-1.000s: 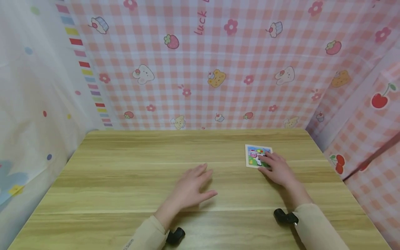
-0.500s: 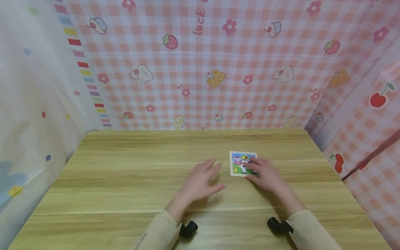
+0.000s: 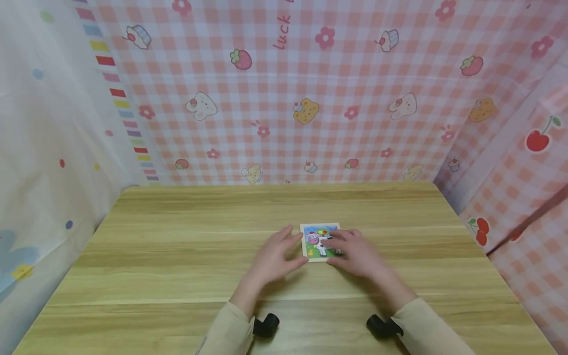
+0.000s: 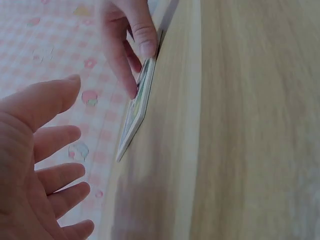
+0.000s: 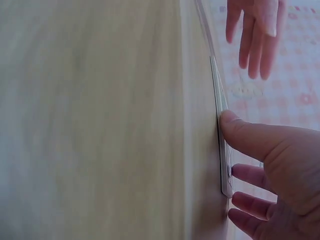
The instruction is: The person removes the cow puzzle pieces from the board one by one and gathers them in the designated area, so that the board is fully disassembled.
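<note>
A small, thin, square cow picture board (image 3: 314, 250) with a pale border lies flat on the wooden table. My right hand (image 3: 359, 254) rests on its right part, with fingertips on the picture and the thumb at the near edge. In the right wrist view, the right thumb (image 5: 240, 131) touches the board's edge and the fingers spread beyond it. My left hand (image 3: 276, 256) is at the board's left side, fingers spread and thumb tip near the lower left corner. The left wrist view shows the left palm (image 4: 25, 175) facing the board, with nothing in it.
The wooden table (image 3: 177, 266) reaches back to a pink checked cloth (image 3: 266, 88) hanging behind it. More cloth hangs at the left and right sides. A black wrist device (image 3: 266, 325) sits at the left cuff and another black device (image 3: 382, 326) at the right cuff.
My right hand has slid the board leftward and slightly nearer, to the middle of the table. My left hand moved right, then slightly back, and is now right beside the board.
</note>
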The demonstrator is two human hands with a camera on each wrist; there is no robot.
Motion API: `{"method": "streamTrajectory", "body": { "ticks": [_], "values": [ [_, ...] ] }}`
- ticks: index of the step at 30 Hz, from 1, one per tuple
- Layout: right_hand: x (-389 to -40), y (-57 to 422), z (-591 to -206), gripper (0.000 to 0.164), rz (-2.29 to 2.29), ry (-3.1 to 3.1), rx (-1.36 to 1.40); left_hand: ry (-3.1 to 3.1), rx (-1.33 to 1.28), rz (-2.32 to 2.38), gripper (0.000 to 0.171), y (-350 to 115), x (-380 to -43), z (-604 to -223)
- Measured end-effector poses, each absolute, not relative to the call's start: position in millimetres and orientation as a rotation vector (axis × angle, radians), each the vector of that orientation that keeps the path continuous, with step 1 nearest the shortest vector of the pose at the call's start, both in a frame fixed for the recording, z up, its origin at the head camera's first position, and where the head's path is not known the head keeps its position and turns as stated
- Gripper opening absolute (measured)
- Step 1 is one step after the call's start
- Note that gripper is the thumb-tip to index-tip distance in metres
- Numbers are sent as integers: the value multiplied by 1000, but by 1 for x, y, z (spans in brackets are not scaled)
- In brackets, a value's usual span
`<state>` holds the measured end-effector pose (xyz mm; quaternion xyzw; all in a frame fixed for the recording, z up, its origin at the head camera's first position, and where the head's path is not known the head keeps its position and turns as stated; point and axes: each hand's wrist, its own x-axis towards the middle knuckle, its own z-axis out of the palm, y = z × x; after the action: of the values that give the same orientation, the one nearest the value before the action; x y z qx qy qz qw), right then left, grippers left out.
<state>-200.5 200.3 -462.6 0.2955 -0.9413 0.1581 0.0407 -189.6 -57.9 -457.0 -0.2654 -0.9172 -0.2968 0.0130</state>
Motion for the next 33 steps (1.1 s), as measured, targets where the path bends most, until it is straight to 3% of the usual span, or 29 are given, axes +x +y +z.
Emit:
{"method": "streamTrajectory", "body": {
  "ticks": [14,33],
  "values": [
    [-195,169,-461,49,450,-2857,1061,-2933,-732,-997,57,-81,-183,-471],
    [-194,162,-464,45,521,-2811,1126,-2951,-788,-941,51,-92,-175,-473]
  ]
}}
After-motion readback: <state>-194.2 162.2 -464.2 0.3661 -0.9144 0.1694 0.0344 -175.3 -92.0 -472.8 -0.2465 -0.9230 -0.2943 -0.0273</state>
